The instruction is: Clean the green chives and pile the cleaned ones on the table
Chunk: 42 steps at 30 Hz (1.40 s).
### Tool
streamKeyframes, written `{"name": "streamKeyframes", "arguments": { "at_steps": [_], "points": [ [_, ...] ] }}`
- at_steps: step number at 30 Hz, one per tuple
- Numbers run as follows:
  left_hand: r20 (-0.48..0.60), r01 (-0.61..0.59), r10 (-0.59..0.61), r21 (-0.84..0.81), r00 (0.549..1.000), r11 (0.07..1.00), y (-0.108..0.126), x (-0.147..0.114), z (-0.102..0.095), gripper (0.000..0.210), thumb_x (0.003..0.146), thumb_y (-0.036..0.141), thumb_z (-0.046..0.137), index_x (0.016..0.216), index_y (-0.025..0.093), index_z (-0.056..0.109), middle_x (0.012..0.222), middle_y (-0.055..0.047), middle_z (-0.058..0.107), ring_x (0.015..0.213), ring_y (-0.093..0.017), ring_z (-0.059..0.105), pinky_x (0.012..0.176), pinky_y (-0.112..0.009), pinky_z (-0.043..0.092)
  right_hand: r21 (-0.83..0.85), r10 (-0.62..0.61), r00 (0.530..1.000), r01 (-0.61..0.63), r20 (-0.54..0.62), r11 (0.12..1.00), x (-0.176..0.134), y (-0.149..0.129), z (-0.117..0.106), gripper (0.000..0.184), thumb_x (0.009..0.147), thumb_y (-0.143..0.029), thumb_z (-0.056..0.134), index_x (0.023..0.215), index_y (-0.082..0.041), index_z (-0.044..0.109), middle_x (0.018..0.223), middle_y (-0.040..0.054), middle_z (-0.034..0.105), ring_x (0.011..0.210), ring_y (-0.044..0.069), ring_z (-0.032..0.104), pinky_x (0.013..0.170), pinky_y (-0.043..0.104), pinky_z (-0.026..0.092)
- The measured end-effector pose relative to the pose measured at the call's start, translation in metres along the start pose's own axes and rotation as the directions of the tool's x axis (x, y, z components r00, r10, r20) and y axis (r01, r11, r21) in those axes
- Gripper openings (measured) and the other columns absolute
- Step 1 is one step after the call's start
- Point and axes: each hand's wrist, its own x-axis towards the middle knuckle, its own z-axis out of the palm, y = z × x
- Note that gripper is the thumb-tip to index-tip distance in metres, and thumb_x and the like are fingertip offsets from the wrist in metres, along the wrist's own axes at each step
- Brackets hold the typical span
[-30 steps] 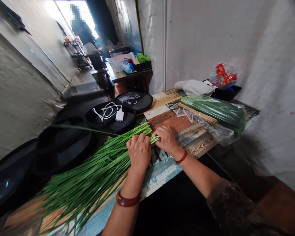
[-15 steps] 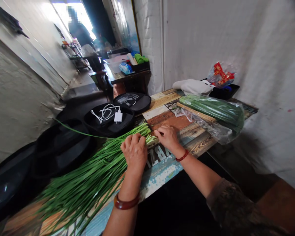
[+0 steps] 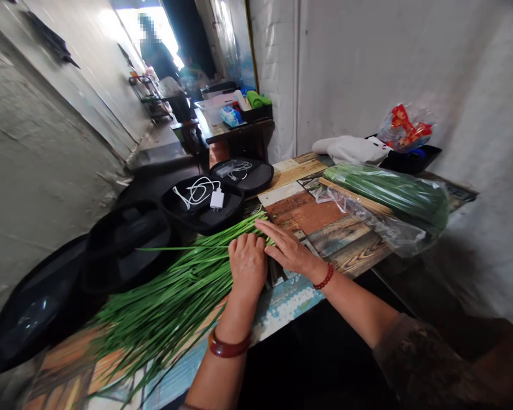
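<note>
A loose bundle of long green garlic chives [image 3: 166, 296] lies across the patterned table, pale ends toward the right. My left hand [image 3: 248, 263], with a brown bangle on its wrist, is closed over the bundle near those ends. One stalk sticks out to the left, apart from the others. My right hand [image 3: 288, 249] is flat with fingers stretched, its fingertips at the pale ends, which it partly hides. A red bead bracelet circles that wrist. Farther right, more chives [image 3: 389, 191] lie in a clear plastic bag [image 3: 406, 236].
Black cases [image 3: 128, 245] line the table's far left edge; one holds a white charger [image 3: 216, 199] and cable. At the back right are a white cloth [image 3: 354, 149] and a red-printed bag [image 3: 408, 128]. A person [image 3: 158, 57] stands far off by a bright doorway.
My right hand has gone from curled fingers to a flat, stretched hand against the chive ends. The stalk sticking out at left has drawn in toward the bundle. The view has shifted slightly.
</note>
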Motion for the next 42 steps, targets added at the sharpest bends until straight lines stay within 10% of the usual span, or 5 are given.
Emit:
{"name": "streamKeyframes", "arguments": {
  "at_steps": [19,27,38,42],
  "points": [
    [0.42,0.043,-0.012,-0.065,0.908,0.997,0.022,-0.018,0.002,0.024,0.093,0.011,0.036,0.105,0.014,0.056,0.085,-0.009,0.069,0.078,-0.021,0.069,0.065,-0.03,0.051,0.161,0.183,0.983,-0.178,-0.014,0.971,-0.011,0.023,0.016,0.049,0.1,-0.044,0.028,0.138,-0.02,0.048,0.139,0.0097,0.053,0.13,0.022,0.047,0.112,0.045,0.036],
    [0.43,0.059,-0.02,-0.076,0.903,0.995,0.022,-0.017,0.005,0.027,0.091,0.008,0.034,0.104,0.013,0.057,0.089,-0.013,0.07,0.081,-0.026,0.071,0.066,-0.036,0.057,0.102,0.204,0.979,-0.201,-0.013,0.974,-0.008,0.027,0.021,0.047,0.1,-0.043,0.028,0.129,-0.021,0.057,0.132,0.0086,0.06,0.126,0.022,0.052,0.109,0.044,0.039],
    [0.417,0.156,-0.125,-0.041,0.9,0.987,0.008,-0.045,-0.001,0.026,0.091,0.008,0.034,0.106,0.014,0.055,0.089,-0.01,0.067,0.082,-0.023,0.069,0.069,-0.033,0.055,-0.14,0.005,0.999,-0.01,-0.038,0.99,-0.015,0.013,0.016,0.042,0.098,-0.034,0.037,0.135,-0.021,0.05,0.134,0.0108,0.057,0.126,0.025,0.05,0.107,0.049,0.039],
    [0.417,0.223,-0.174,-0.07,0.892,0.972,0.004,-0.044,0.004,0.031,0.092,0.011,0.037,0.119,0.013,0.051,0.102,-0.013,0.066,0.089,-0.023,0.068,0.073,-0.033,0.054,-0.231,-0.14,0.977,0.175,0.16,0.957,-0.014,-0.008,0.019,0.047,0.095,-0.033,0.046,0.141,-0.021,0.043,0.137,0.0112,0.055,0.128,0.027,0.048,0.107,0.051,0.039]
  ]
}}
